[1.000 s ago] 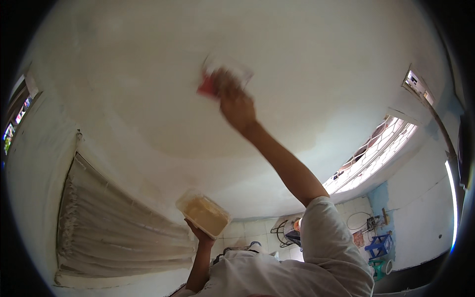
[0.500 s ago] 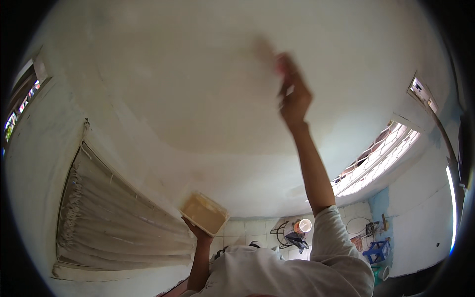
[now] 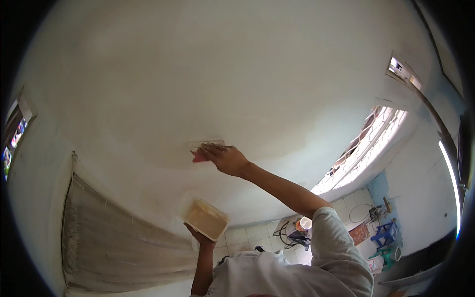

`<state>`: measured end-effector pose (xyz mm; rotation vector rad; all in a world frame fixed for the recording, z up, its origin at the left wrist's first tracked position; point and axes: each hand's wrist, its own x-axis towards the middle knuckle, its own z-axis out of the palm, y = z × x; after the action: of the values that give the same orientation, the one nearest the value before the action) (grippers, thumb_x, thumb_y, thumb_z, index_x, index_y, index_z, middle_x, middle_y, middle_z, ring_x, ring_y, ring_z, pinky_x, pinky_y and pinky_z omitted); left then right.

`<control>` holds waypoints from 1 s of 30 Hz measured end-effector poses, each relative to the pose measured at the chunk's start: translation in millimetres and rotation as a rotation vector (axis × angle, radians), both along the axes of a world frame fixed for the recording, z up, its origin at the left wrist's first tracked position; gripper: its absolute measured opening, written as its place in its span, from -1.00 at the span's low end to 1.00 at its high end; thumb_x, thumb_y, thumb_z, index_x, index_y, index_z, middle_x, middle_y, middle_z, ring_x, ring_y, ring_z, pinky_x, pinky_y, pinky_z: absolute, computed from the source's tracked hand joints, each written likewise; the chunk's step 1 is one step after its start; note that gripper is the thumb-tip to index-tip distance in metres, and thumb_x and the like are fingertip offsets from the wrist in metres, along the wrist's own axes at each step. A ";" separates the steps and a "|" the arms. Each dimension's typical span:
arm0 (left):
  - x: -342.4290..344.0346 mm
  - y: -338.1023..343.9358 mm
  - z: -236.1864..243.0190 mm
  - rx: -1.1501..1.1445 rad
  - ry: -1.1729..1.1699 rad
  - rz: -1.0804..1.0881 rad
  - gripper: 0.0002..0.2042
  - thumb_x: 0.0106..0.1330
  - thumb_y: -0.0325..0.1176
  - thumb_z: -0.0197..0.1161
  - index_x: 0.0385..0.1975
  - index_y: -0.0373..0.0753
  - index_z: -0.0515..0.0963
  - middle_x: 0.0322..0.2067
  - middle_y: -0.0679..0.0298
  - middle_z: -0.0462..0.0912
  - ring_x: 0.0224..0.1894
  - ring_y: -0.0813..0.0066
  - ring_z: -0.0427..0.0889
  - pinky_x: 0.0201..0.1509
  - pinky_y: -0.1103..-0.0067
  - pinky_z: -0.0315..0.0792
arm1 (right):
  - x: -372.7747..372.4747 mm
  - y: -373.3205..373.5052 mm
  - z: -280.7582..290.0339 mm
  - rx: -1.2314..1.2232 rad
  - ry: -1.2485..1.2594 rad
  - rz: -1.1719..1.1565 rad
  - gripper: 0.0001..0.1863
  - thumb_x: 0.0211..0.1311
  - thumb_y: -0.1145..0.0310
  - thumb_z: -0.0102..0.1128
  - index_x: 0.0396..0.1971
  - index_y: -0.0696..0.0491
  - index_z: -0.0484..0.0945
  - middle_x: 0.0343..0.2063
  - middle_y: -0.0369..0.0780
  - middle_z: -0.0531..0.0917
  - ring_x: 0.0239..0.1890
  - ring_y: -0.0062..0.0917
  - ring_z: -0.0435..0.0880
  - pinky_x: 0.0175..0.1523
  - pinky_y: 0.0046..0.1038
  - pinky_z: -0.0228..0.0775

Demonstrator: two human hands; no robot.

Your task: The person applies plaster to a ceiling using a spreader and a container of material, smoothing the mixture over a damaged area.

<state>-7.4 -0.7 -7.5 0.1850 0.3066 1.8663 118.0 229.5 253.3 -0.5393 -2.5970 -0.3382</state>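
Note:
My right hand (image 3: 228, 159) grips a flat tool like a putty spreader (image 3: 199, 156), reddish on its near side with a thin pale blade edge. The blade rests at the broad white plastered surface (image 3: 237, 79), where a slightly darker, damp-looking patch lies around it. Lower down, my left hand (image 3: 202, 237) supports a cream rectangular tub (image 3: 220, 233) from below, fingers around its lower corner. The tub is tilted towards me, its inside stained tan. Some fingers of both hands are hidden.
A pale gathered curtain (image 3: 128, 232) hangs at the left. On the right are a bright grilled window (image 3: 368, 143) and a long dark pole (image 3: 435, 119). Below stand a pail (image 3: 303, 224) by a dark metal-framed stand, a blue stool (image 3: 385, 233) and a green container (image 3: 387, 258).
My right hand has swept down and left with the spreader, from high on the white surface to just above the tub. The left hand and tub stay nearly still; the view has shifted slightly.

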 end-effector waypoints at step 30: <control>12.6 -18.8 37.5 0.016 0.024 0.058 -0.24 0.43 0.45 -0.37 0.49 0.12 0.12 0.40 0.34 0.27 0.40 0.22 0.33 0.44 0.15 0.31 | 47.9 20.0 267.5 0.533 1.057 -0.100 -0.43 0.13 0.73 0.16 0.18 0.05 0.58 -0.22 -0.22 0.80 -0.49 -0.45 0.71 -0.35 -0.45 0.59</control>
<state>5.3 -19.5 30.0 0.2115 0.3159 1.9259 165.9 249.5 520.8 -0.4669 -1.3938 -0.5612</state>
